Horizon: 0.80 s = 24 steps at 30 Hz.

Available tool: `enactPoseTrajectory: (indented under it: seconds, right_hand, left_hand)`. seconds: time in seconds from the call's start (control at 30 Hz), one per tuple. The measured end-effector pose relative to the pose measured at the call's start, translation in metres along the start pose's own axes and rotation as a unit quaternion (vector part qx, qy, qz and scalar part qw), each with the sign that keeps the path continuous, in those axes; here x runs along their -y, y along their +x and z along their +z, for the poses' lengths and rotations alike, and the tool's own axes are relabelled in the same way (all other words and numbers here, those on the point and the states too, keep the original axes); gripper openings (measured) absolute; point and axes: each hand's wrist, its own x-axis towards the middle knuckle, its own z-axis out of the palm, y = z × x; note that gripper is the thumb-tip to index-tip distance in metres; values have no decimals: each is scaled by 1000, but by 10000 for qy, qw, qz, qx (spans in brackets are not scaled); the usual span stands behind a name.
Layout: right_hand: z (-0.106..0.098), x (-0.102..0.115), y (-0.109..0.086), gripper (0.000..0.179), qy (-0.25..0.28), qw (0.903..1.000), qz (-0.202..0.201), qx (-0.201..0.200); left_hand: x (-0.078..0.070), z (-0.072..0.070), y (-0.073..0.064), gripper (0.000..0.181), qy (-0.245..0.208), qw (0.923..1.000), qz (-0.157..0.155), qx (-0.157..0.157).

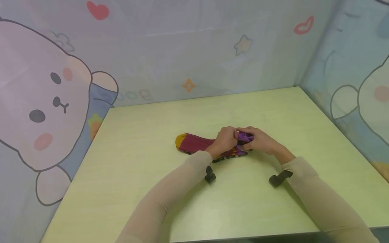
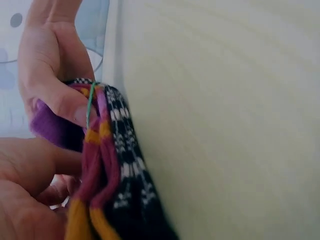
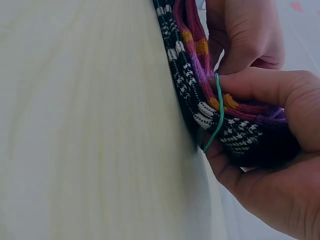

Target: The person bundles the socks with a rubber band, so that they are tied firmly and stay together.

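A bundle of folded socks (image 1: 194,143), maroon with a yellow toe, purple cuff parts and a black-and-white patterned layer, lies on the table. A thin green elastic band (image 3: 220,107) loops around the layers near the cuff end. My right hand (image 1: 261,141) grips that end, its thumb and fingers on either side of the layers beside the band. My left hand (image 1: 224,140) holds the socks closer to their middle, its fingers curled at the purple edge. In the left wrist view the left hand (image 2: 30,185) partly hides the purple cuff (image 2: 57,127).
The pale yellow table (image 1: 136,182) extends around the socks on all sides. Behind it and at both sides stand cloth walls (image 1: 170,44) printed with cartoon bears, hearts and stars. A small black wrist camera (image 1: 209,175) sits at each sleeve's cuff.
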Motion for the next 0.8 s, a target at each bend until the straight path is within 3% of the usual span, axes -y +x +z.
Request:
enactPoseTrajectory:
  seconds: [0.1, 0.23, 0.3, 0.37, 0.5, 0.67, 0.8]
  right_hand:
    - [-1, 1, 0, 84, -17, 10000, -10, 12]
    - [-2, 1, 0, 86, 286, 9995, -117, 71]
    - [-3, 0, -1, 86, 474, 9986, -173, 127]
    - [-4, -1, -1, 85, 564, 9981, -198, 143]
    - [-7, -2, 0, 80, 578, 9981, -178, 117]
    - [-10, 1, -1, 76, 301, 9995, 26, -106]
    - [-12, 3, -2, 75, 253, 9991, 216, -262]
  left_hand:
    - [-5, -1, -2, 31, 91, 9996, -234, 111]
    - [-9, -2, -4, 5, 133, 9979, -605, 185]
    - [-9, -2, -3, 21, 149, 9973, -698, 190]
    - [-8, -2, -3, 25, 84, 9975, -675, 210]
    - [-1, -1, -4, 11, -56, 9995, -274, 124]
    - [6, 0, -6, 25, -63, 9989, 424, -198]
    - [5, -2, -7, 21, 106, 9966, 811, 2]
